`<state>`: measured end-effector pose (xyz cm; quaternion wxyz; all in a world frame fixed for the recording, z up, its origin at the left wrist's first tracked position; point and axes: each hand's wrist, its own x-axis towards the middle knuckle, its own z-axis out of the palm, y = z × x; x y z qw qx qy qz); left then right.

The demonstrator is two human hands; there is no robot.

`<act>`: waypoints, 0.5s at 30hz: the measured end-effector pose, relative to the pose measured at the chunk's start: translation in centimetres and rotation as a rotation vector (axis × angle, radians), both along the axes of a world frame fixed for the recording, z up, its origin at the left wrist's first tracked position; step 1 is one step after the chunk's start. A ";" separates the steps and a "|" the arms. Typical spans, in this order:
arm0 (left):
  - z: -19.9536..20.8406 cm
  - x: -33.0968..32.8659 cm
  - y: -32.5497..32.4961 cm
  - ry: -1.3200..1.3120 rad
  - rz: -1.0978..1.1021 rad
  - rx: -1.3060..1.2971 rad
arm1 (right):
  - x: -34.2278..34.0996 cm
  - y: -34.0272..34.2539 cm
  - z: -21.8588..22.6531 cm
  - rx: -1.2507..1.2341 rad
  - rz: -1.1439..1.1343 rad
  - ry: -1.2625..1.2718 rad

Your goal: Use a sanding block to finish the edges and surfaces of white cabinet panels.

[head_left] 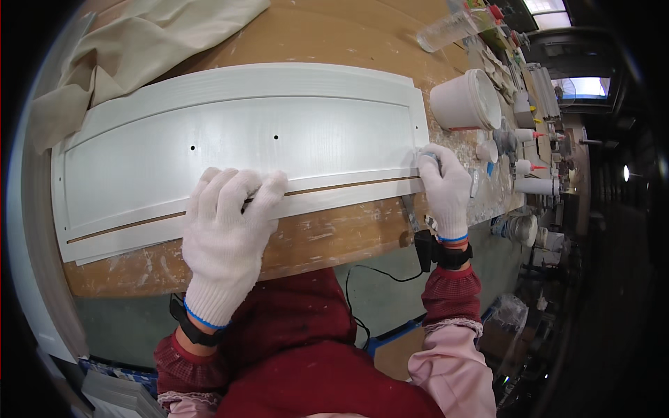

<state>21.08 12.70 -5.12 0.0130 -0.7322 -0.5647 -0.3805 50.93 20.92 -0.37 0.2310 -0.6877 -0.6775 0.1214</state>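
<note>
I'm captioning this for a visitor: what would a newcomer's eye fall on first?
First, the long white panel lying across the brown worktable, with two dark dots on its face. Then the white-gloved left hand over its near edge, and the gloved right hand at its right end.

White bucket [454,104] near clear bottle [443,33]

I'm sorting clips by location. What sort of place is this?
Probably a workshop, perhaps for woodwork or painting: a white panel lies on a white-spattered worktable, with a white bucket and red-tipped bottles toward the right.
</note>
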 end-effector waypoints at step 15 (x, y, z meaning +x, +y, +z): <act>0.2 0.0 -0.1 0.000 -0.022 -0.038 | 0.6 -1.3 -0.4 0.022 -0.006 0.047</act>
